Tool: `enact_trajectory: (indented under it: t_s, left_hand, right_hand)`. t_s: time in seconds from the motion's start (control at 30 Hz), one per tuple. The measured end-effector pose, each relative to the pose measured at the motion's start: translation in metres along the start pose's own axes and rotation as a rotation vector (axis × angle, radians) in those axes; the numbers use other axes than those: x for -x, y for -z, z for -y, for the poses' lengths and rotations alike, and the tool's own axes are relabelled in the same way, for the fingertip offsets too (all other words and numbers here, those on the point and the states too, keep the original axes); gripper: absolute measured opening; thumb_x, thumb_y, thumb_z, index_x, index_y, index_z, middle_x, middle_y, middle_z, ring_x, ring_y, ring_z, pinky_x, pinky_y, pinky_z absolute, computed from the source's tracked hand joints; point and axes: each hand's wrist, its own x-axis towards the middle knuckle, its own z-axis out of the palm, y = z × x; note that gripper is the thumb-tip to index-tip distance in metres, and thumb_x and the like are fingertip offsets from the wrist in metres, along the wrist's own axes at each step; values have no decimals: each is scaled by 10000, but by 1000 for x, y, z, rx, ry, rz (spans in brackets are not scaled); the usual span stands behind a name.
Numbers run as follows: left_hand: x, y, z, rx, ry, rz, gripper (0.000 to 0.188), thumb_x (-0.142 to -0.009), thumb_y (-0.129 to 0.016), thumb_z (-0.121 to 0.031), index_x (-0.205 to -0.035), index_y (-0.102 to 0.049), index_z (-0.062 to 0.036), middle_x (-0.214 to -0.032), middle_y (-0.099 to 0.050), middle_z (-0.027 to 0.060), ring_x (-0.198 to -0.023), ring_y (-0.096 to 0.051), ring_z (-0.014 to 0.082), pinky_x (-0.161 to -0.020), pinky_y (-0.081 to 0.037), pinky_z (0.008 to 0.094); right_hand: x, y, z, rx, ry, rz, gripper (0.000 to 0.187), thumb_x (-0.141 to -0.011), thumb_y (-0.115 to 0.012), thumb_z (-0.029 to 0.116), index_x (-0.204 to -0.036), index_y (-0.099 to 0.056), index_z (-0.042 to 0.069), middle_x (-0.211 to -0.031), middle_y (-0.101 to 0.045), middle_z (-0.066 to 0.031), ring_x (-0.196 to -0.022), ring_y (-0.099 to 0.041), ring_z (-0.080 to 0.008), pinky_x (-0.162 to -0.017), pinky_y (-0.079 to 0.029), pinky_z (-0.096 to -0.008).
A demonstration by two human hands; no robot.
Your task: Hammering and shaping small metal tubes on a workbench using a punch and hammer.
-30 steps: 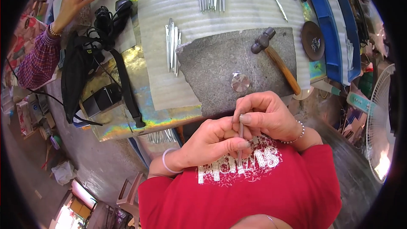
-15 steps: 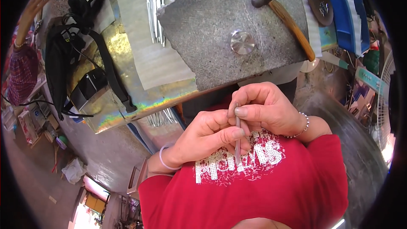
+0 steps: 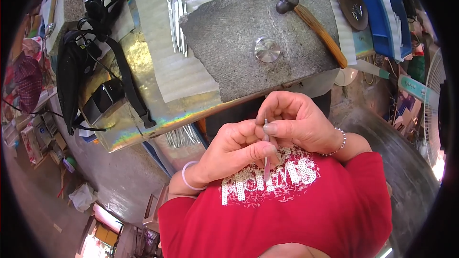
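Note:
In front of my red shirt, a slim metal piece (image 3: 267, 171) is held upright, its narrow tapered end toward me; I cannot make out its exact kind. My left hand (image 3: 239, 149) is closed on its middle, thumb on top. Thumb and bent fingers of my right hand (image 3: 297, 123) pinch the far end. Beyond them on the table lies a rough grey stone slab (image 3: 224, 33). It bears a shiny round metal disc (image 3: 267, 49) and a ball-peen hammer (image 3: 320, 27) with a wooden handle. Left of the slab are several similar slim metal pieces (image 3: 175, 24).
A brown dish (image 3: 345, 9) with small metal bits and a blue tray (image 3: 377, 16) stand at the right. Black straps and cables (image 3: 122, 71) lie on the left. More metal pieces (image 3: 182, 136) sit below the table edge. A fan (image 3: 432, 105) stands far right; another person's sleeve (image 3: 27, 83) shows far left.
My view has shifted slightly, showing more of the table's far side. Both hands keep nearly the same grip on the metal piece. The other person's hand, raised earlier at far left, is lower.

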Motion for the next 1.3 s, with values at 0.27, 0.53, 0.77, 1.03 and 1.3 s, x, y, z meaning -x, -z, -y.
enact_trajectory:
  t_s: [0.27, 0.53, 0.77, 1.03, 1.3]
  left_hand:
    - [-4, -3, -4, -28, -17, -48, 168, -894, -593, -80, -1023, -558, 21, -813, -653, 55, -699, -595, 67, -614, -478, 205]
    - [-8, -2, -9, -33, -35, -68, 149, -891, -596, -72, -1005, -579, 23, -772, -632, 28, -681, -582, 50, -582, -468, 183]
    - [-10, -2, -8, -19, -69, -106, 217, -917, -560, -94, -1105, -521, 7, -776, -637, 47, -682, -593, 61, -589, -472, 189]
    - [-12, -2, -15, -184, -183, -95, 401, -922, -546, -93, -1280, -383, -14, -777, -645, 63, -681, -598, 80, -597, -459, 193]
    - [-13, -2, -14, -168, -192, -77, 432, -924, -542, -86, -1310, -361, -20, -785, -643, 69, -686, -595, 77, -600, -452, 189]
  right_hand:
    - [-2, 1, 1, 2, 38, -24, 97, -853, -595, 21, -946, -571, 11, -860, -623, -87, -742, -594, -117, -632, -475, -218]
    - [-3, 2, 7, 4, 29, -17, 86, -866, -566, 7, -950, -582, 4, -860, -623, -84, -747, -592, -114, -609, -460, -213]
    - [-4, -1, 11, 73, 142, -49, 137, -859, -566, -20, -990, -597, 7, -853, -601, -39, -678, -532, -59, -530, -410, -193]
    - [-6, 1, 10, 30, 191, -81, 281, -872, -601, 46, -1149, -548, 43, -872, -587, 24, -644, -480, 8, -515, -373, -144]
    - [-7, 3, 13, 10, 185, -65, 295, -851, -590, -6, -1136, -529, 35, -928, -595, -22, -689, -532, -34, -519, -396, -159]
